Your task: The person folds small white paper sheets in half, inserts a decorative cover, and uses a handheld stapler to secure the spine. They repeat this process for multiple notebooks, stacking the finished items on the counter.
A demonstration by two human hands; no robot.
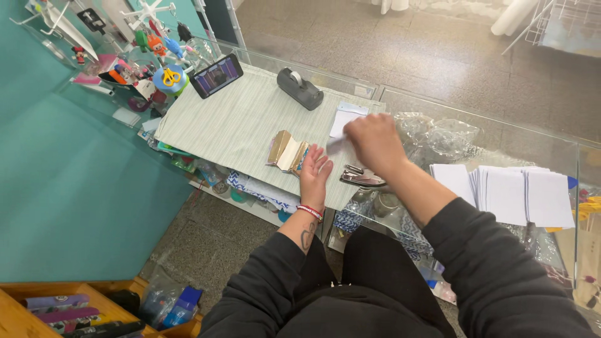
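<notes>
Glass counter (476, 125), one mat (238, 119), two hands (left (315, 175), right (374, 143)), one stapler (362, 178)

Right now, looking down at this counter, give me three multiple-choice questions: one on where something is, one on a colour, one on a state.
1. Where does the tape dispenser stand?
A. At the far edge of the striped mat
B. On the floor
C. On the stack of white cards

2. What colour are the scissor handles in the cup at far left?
A. Black
B. Yellow
C. White

3. How is the left hand?
A. Clenched in a fist
B. Open, flat on the mat beside the gold packet
C. Lifted off the counter

Answers: 1 A, it sits near the mat's far side. 2 B, the loops are yellow. 3 B, the fingers lie spread, while the right hand pinches a pale slip.
</notes>
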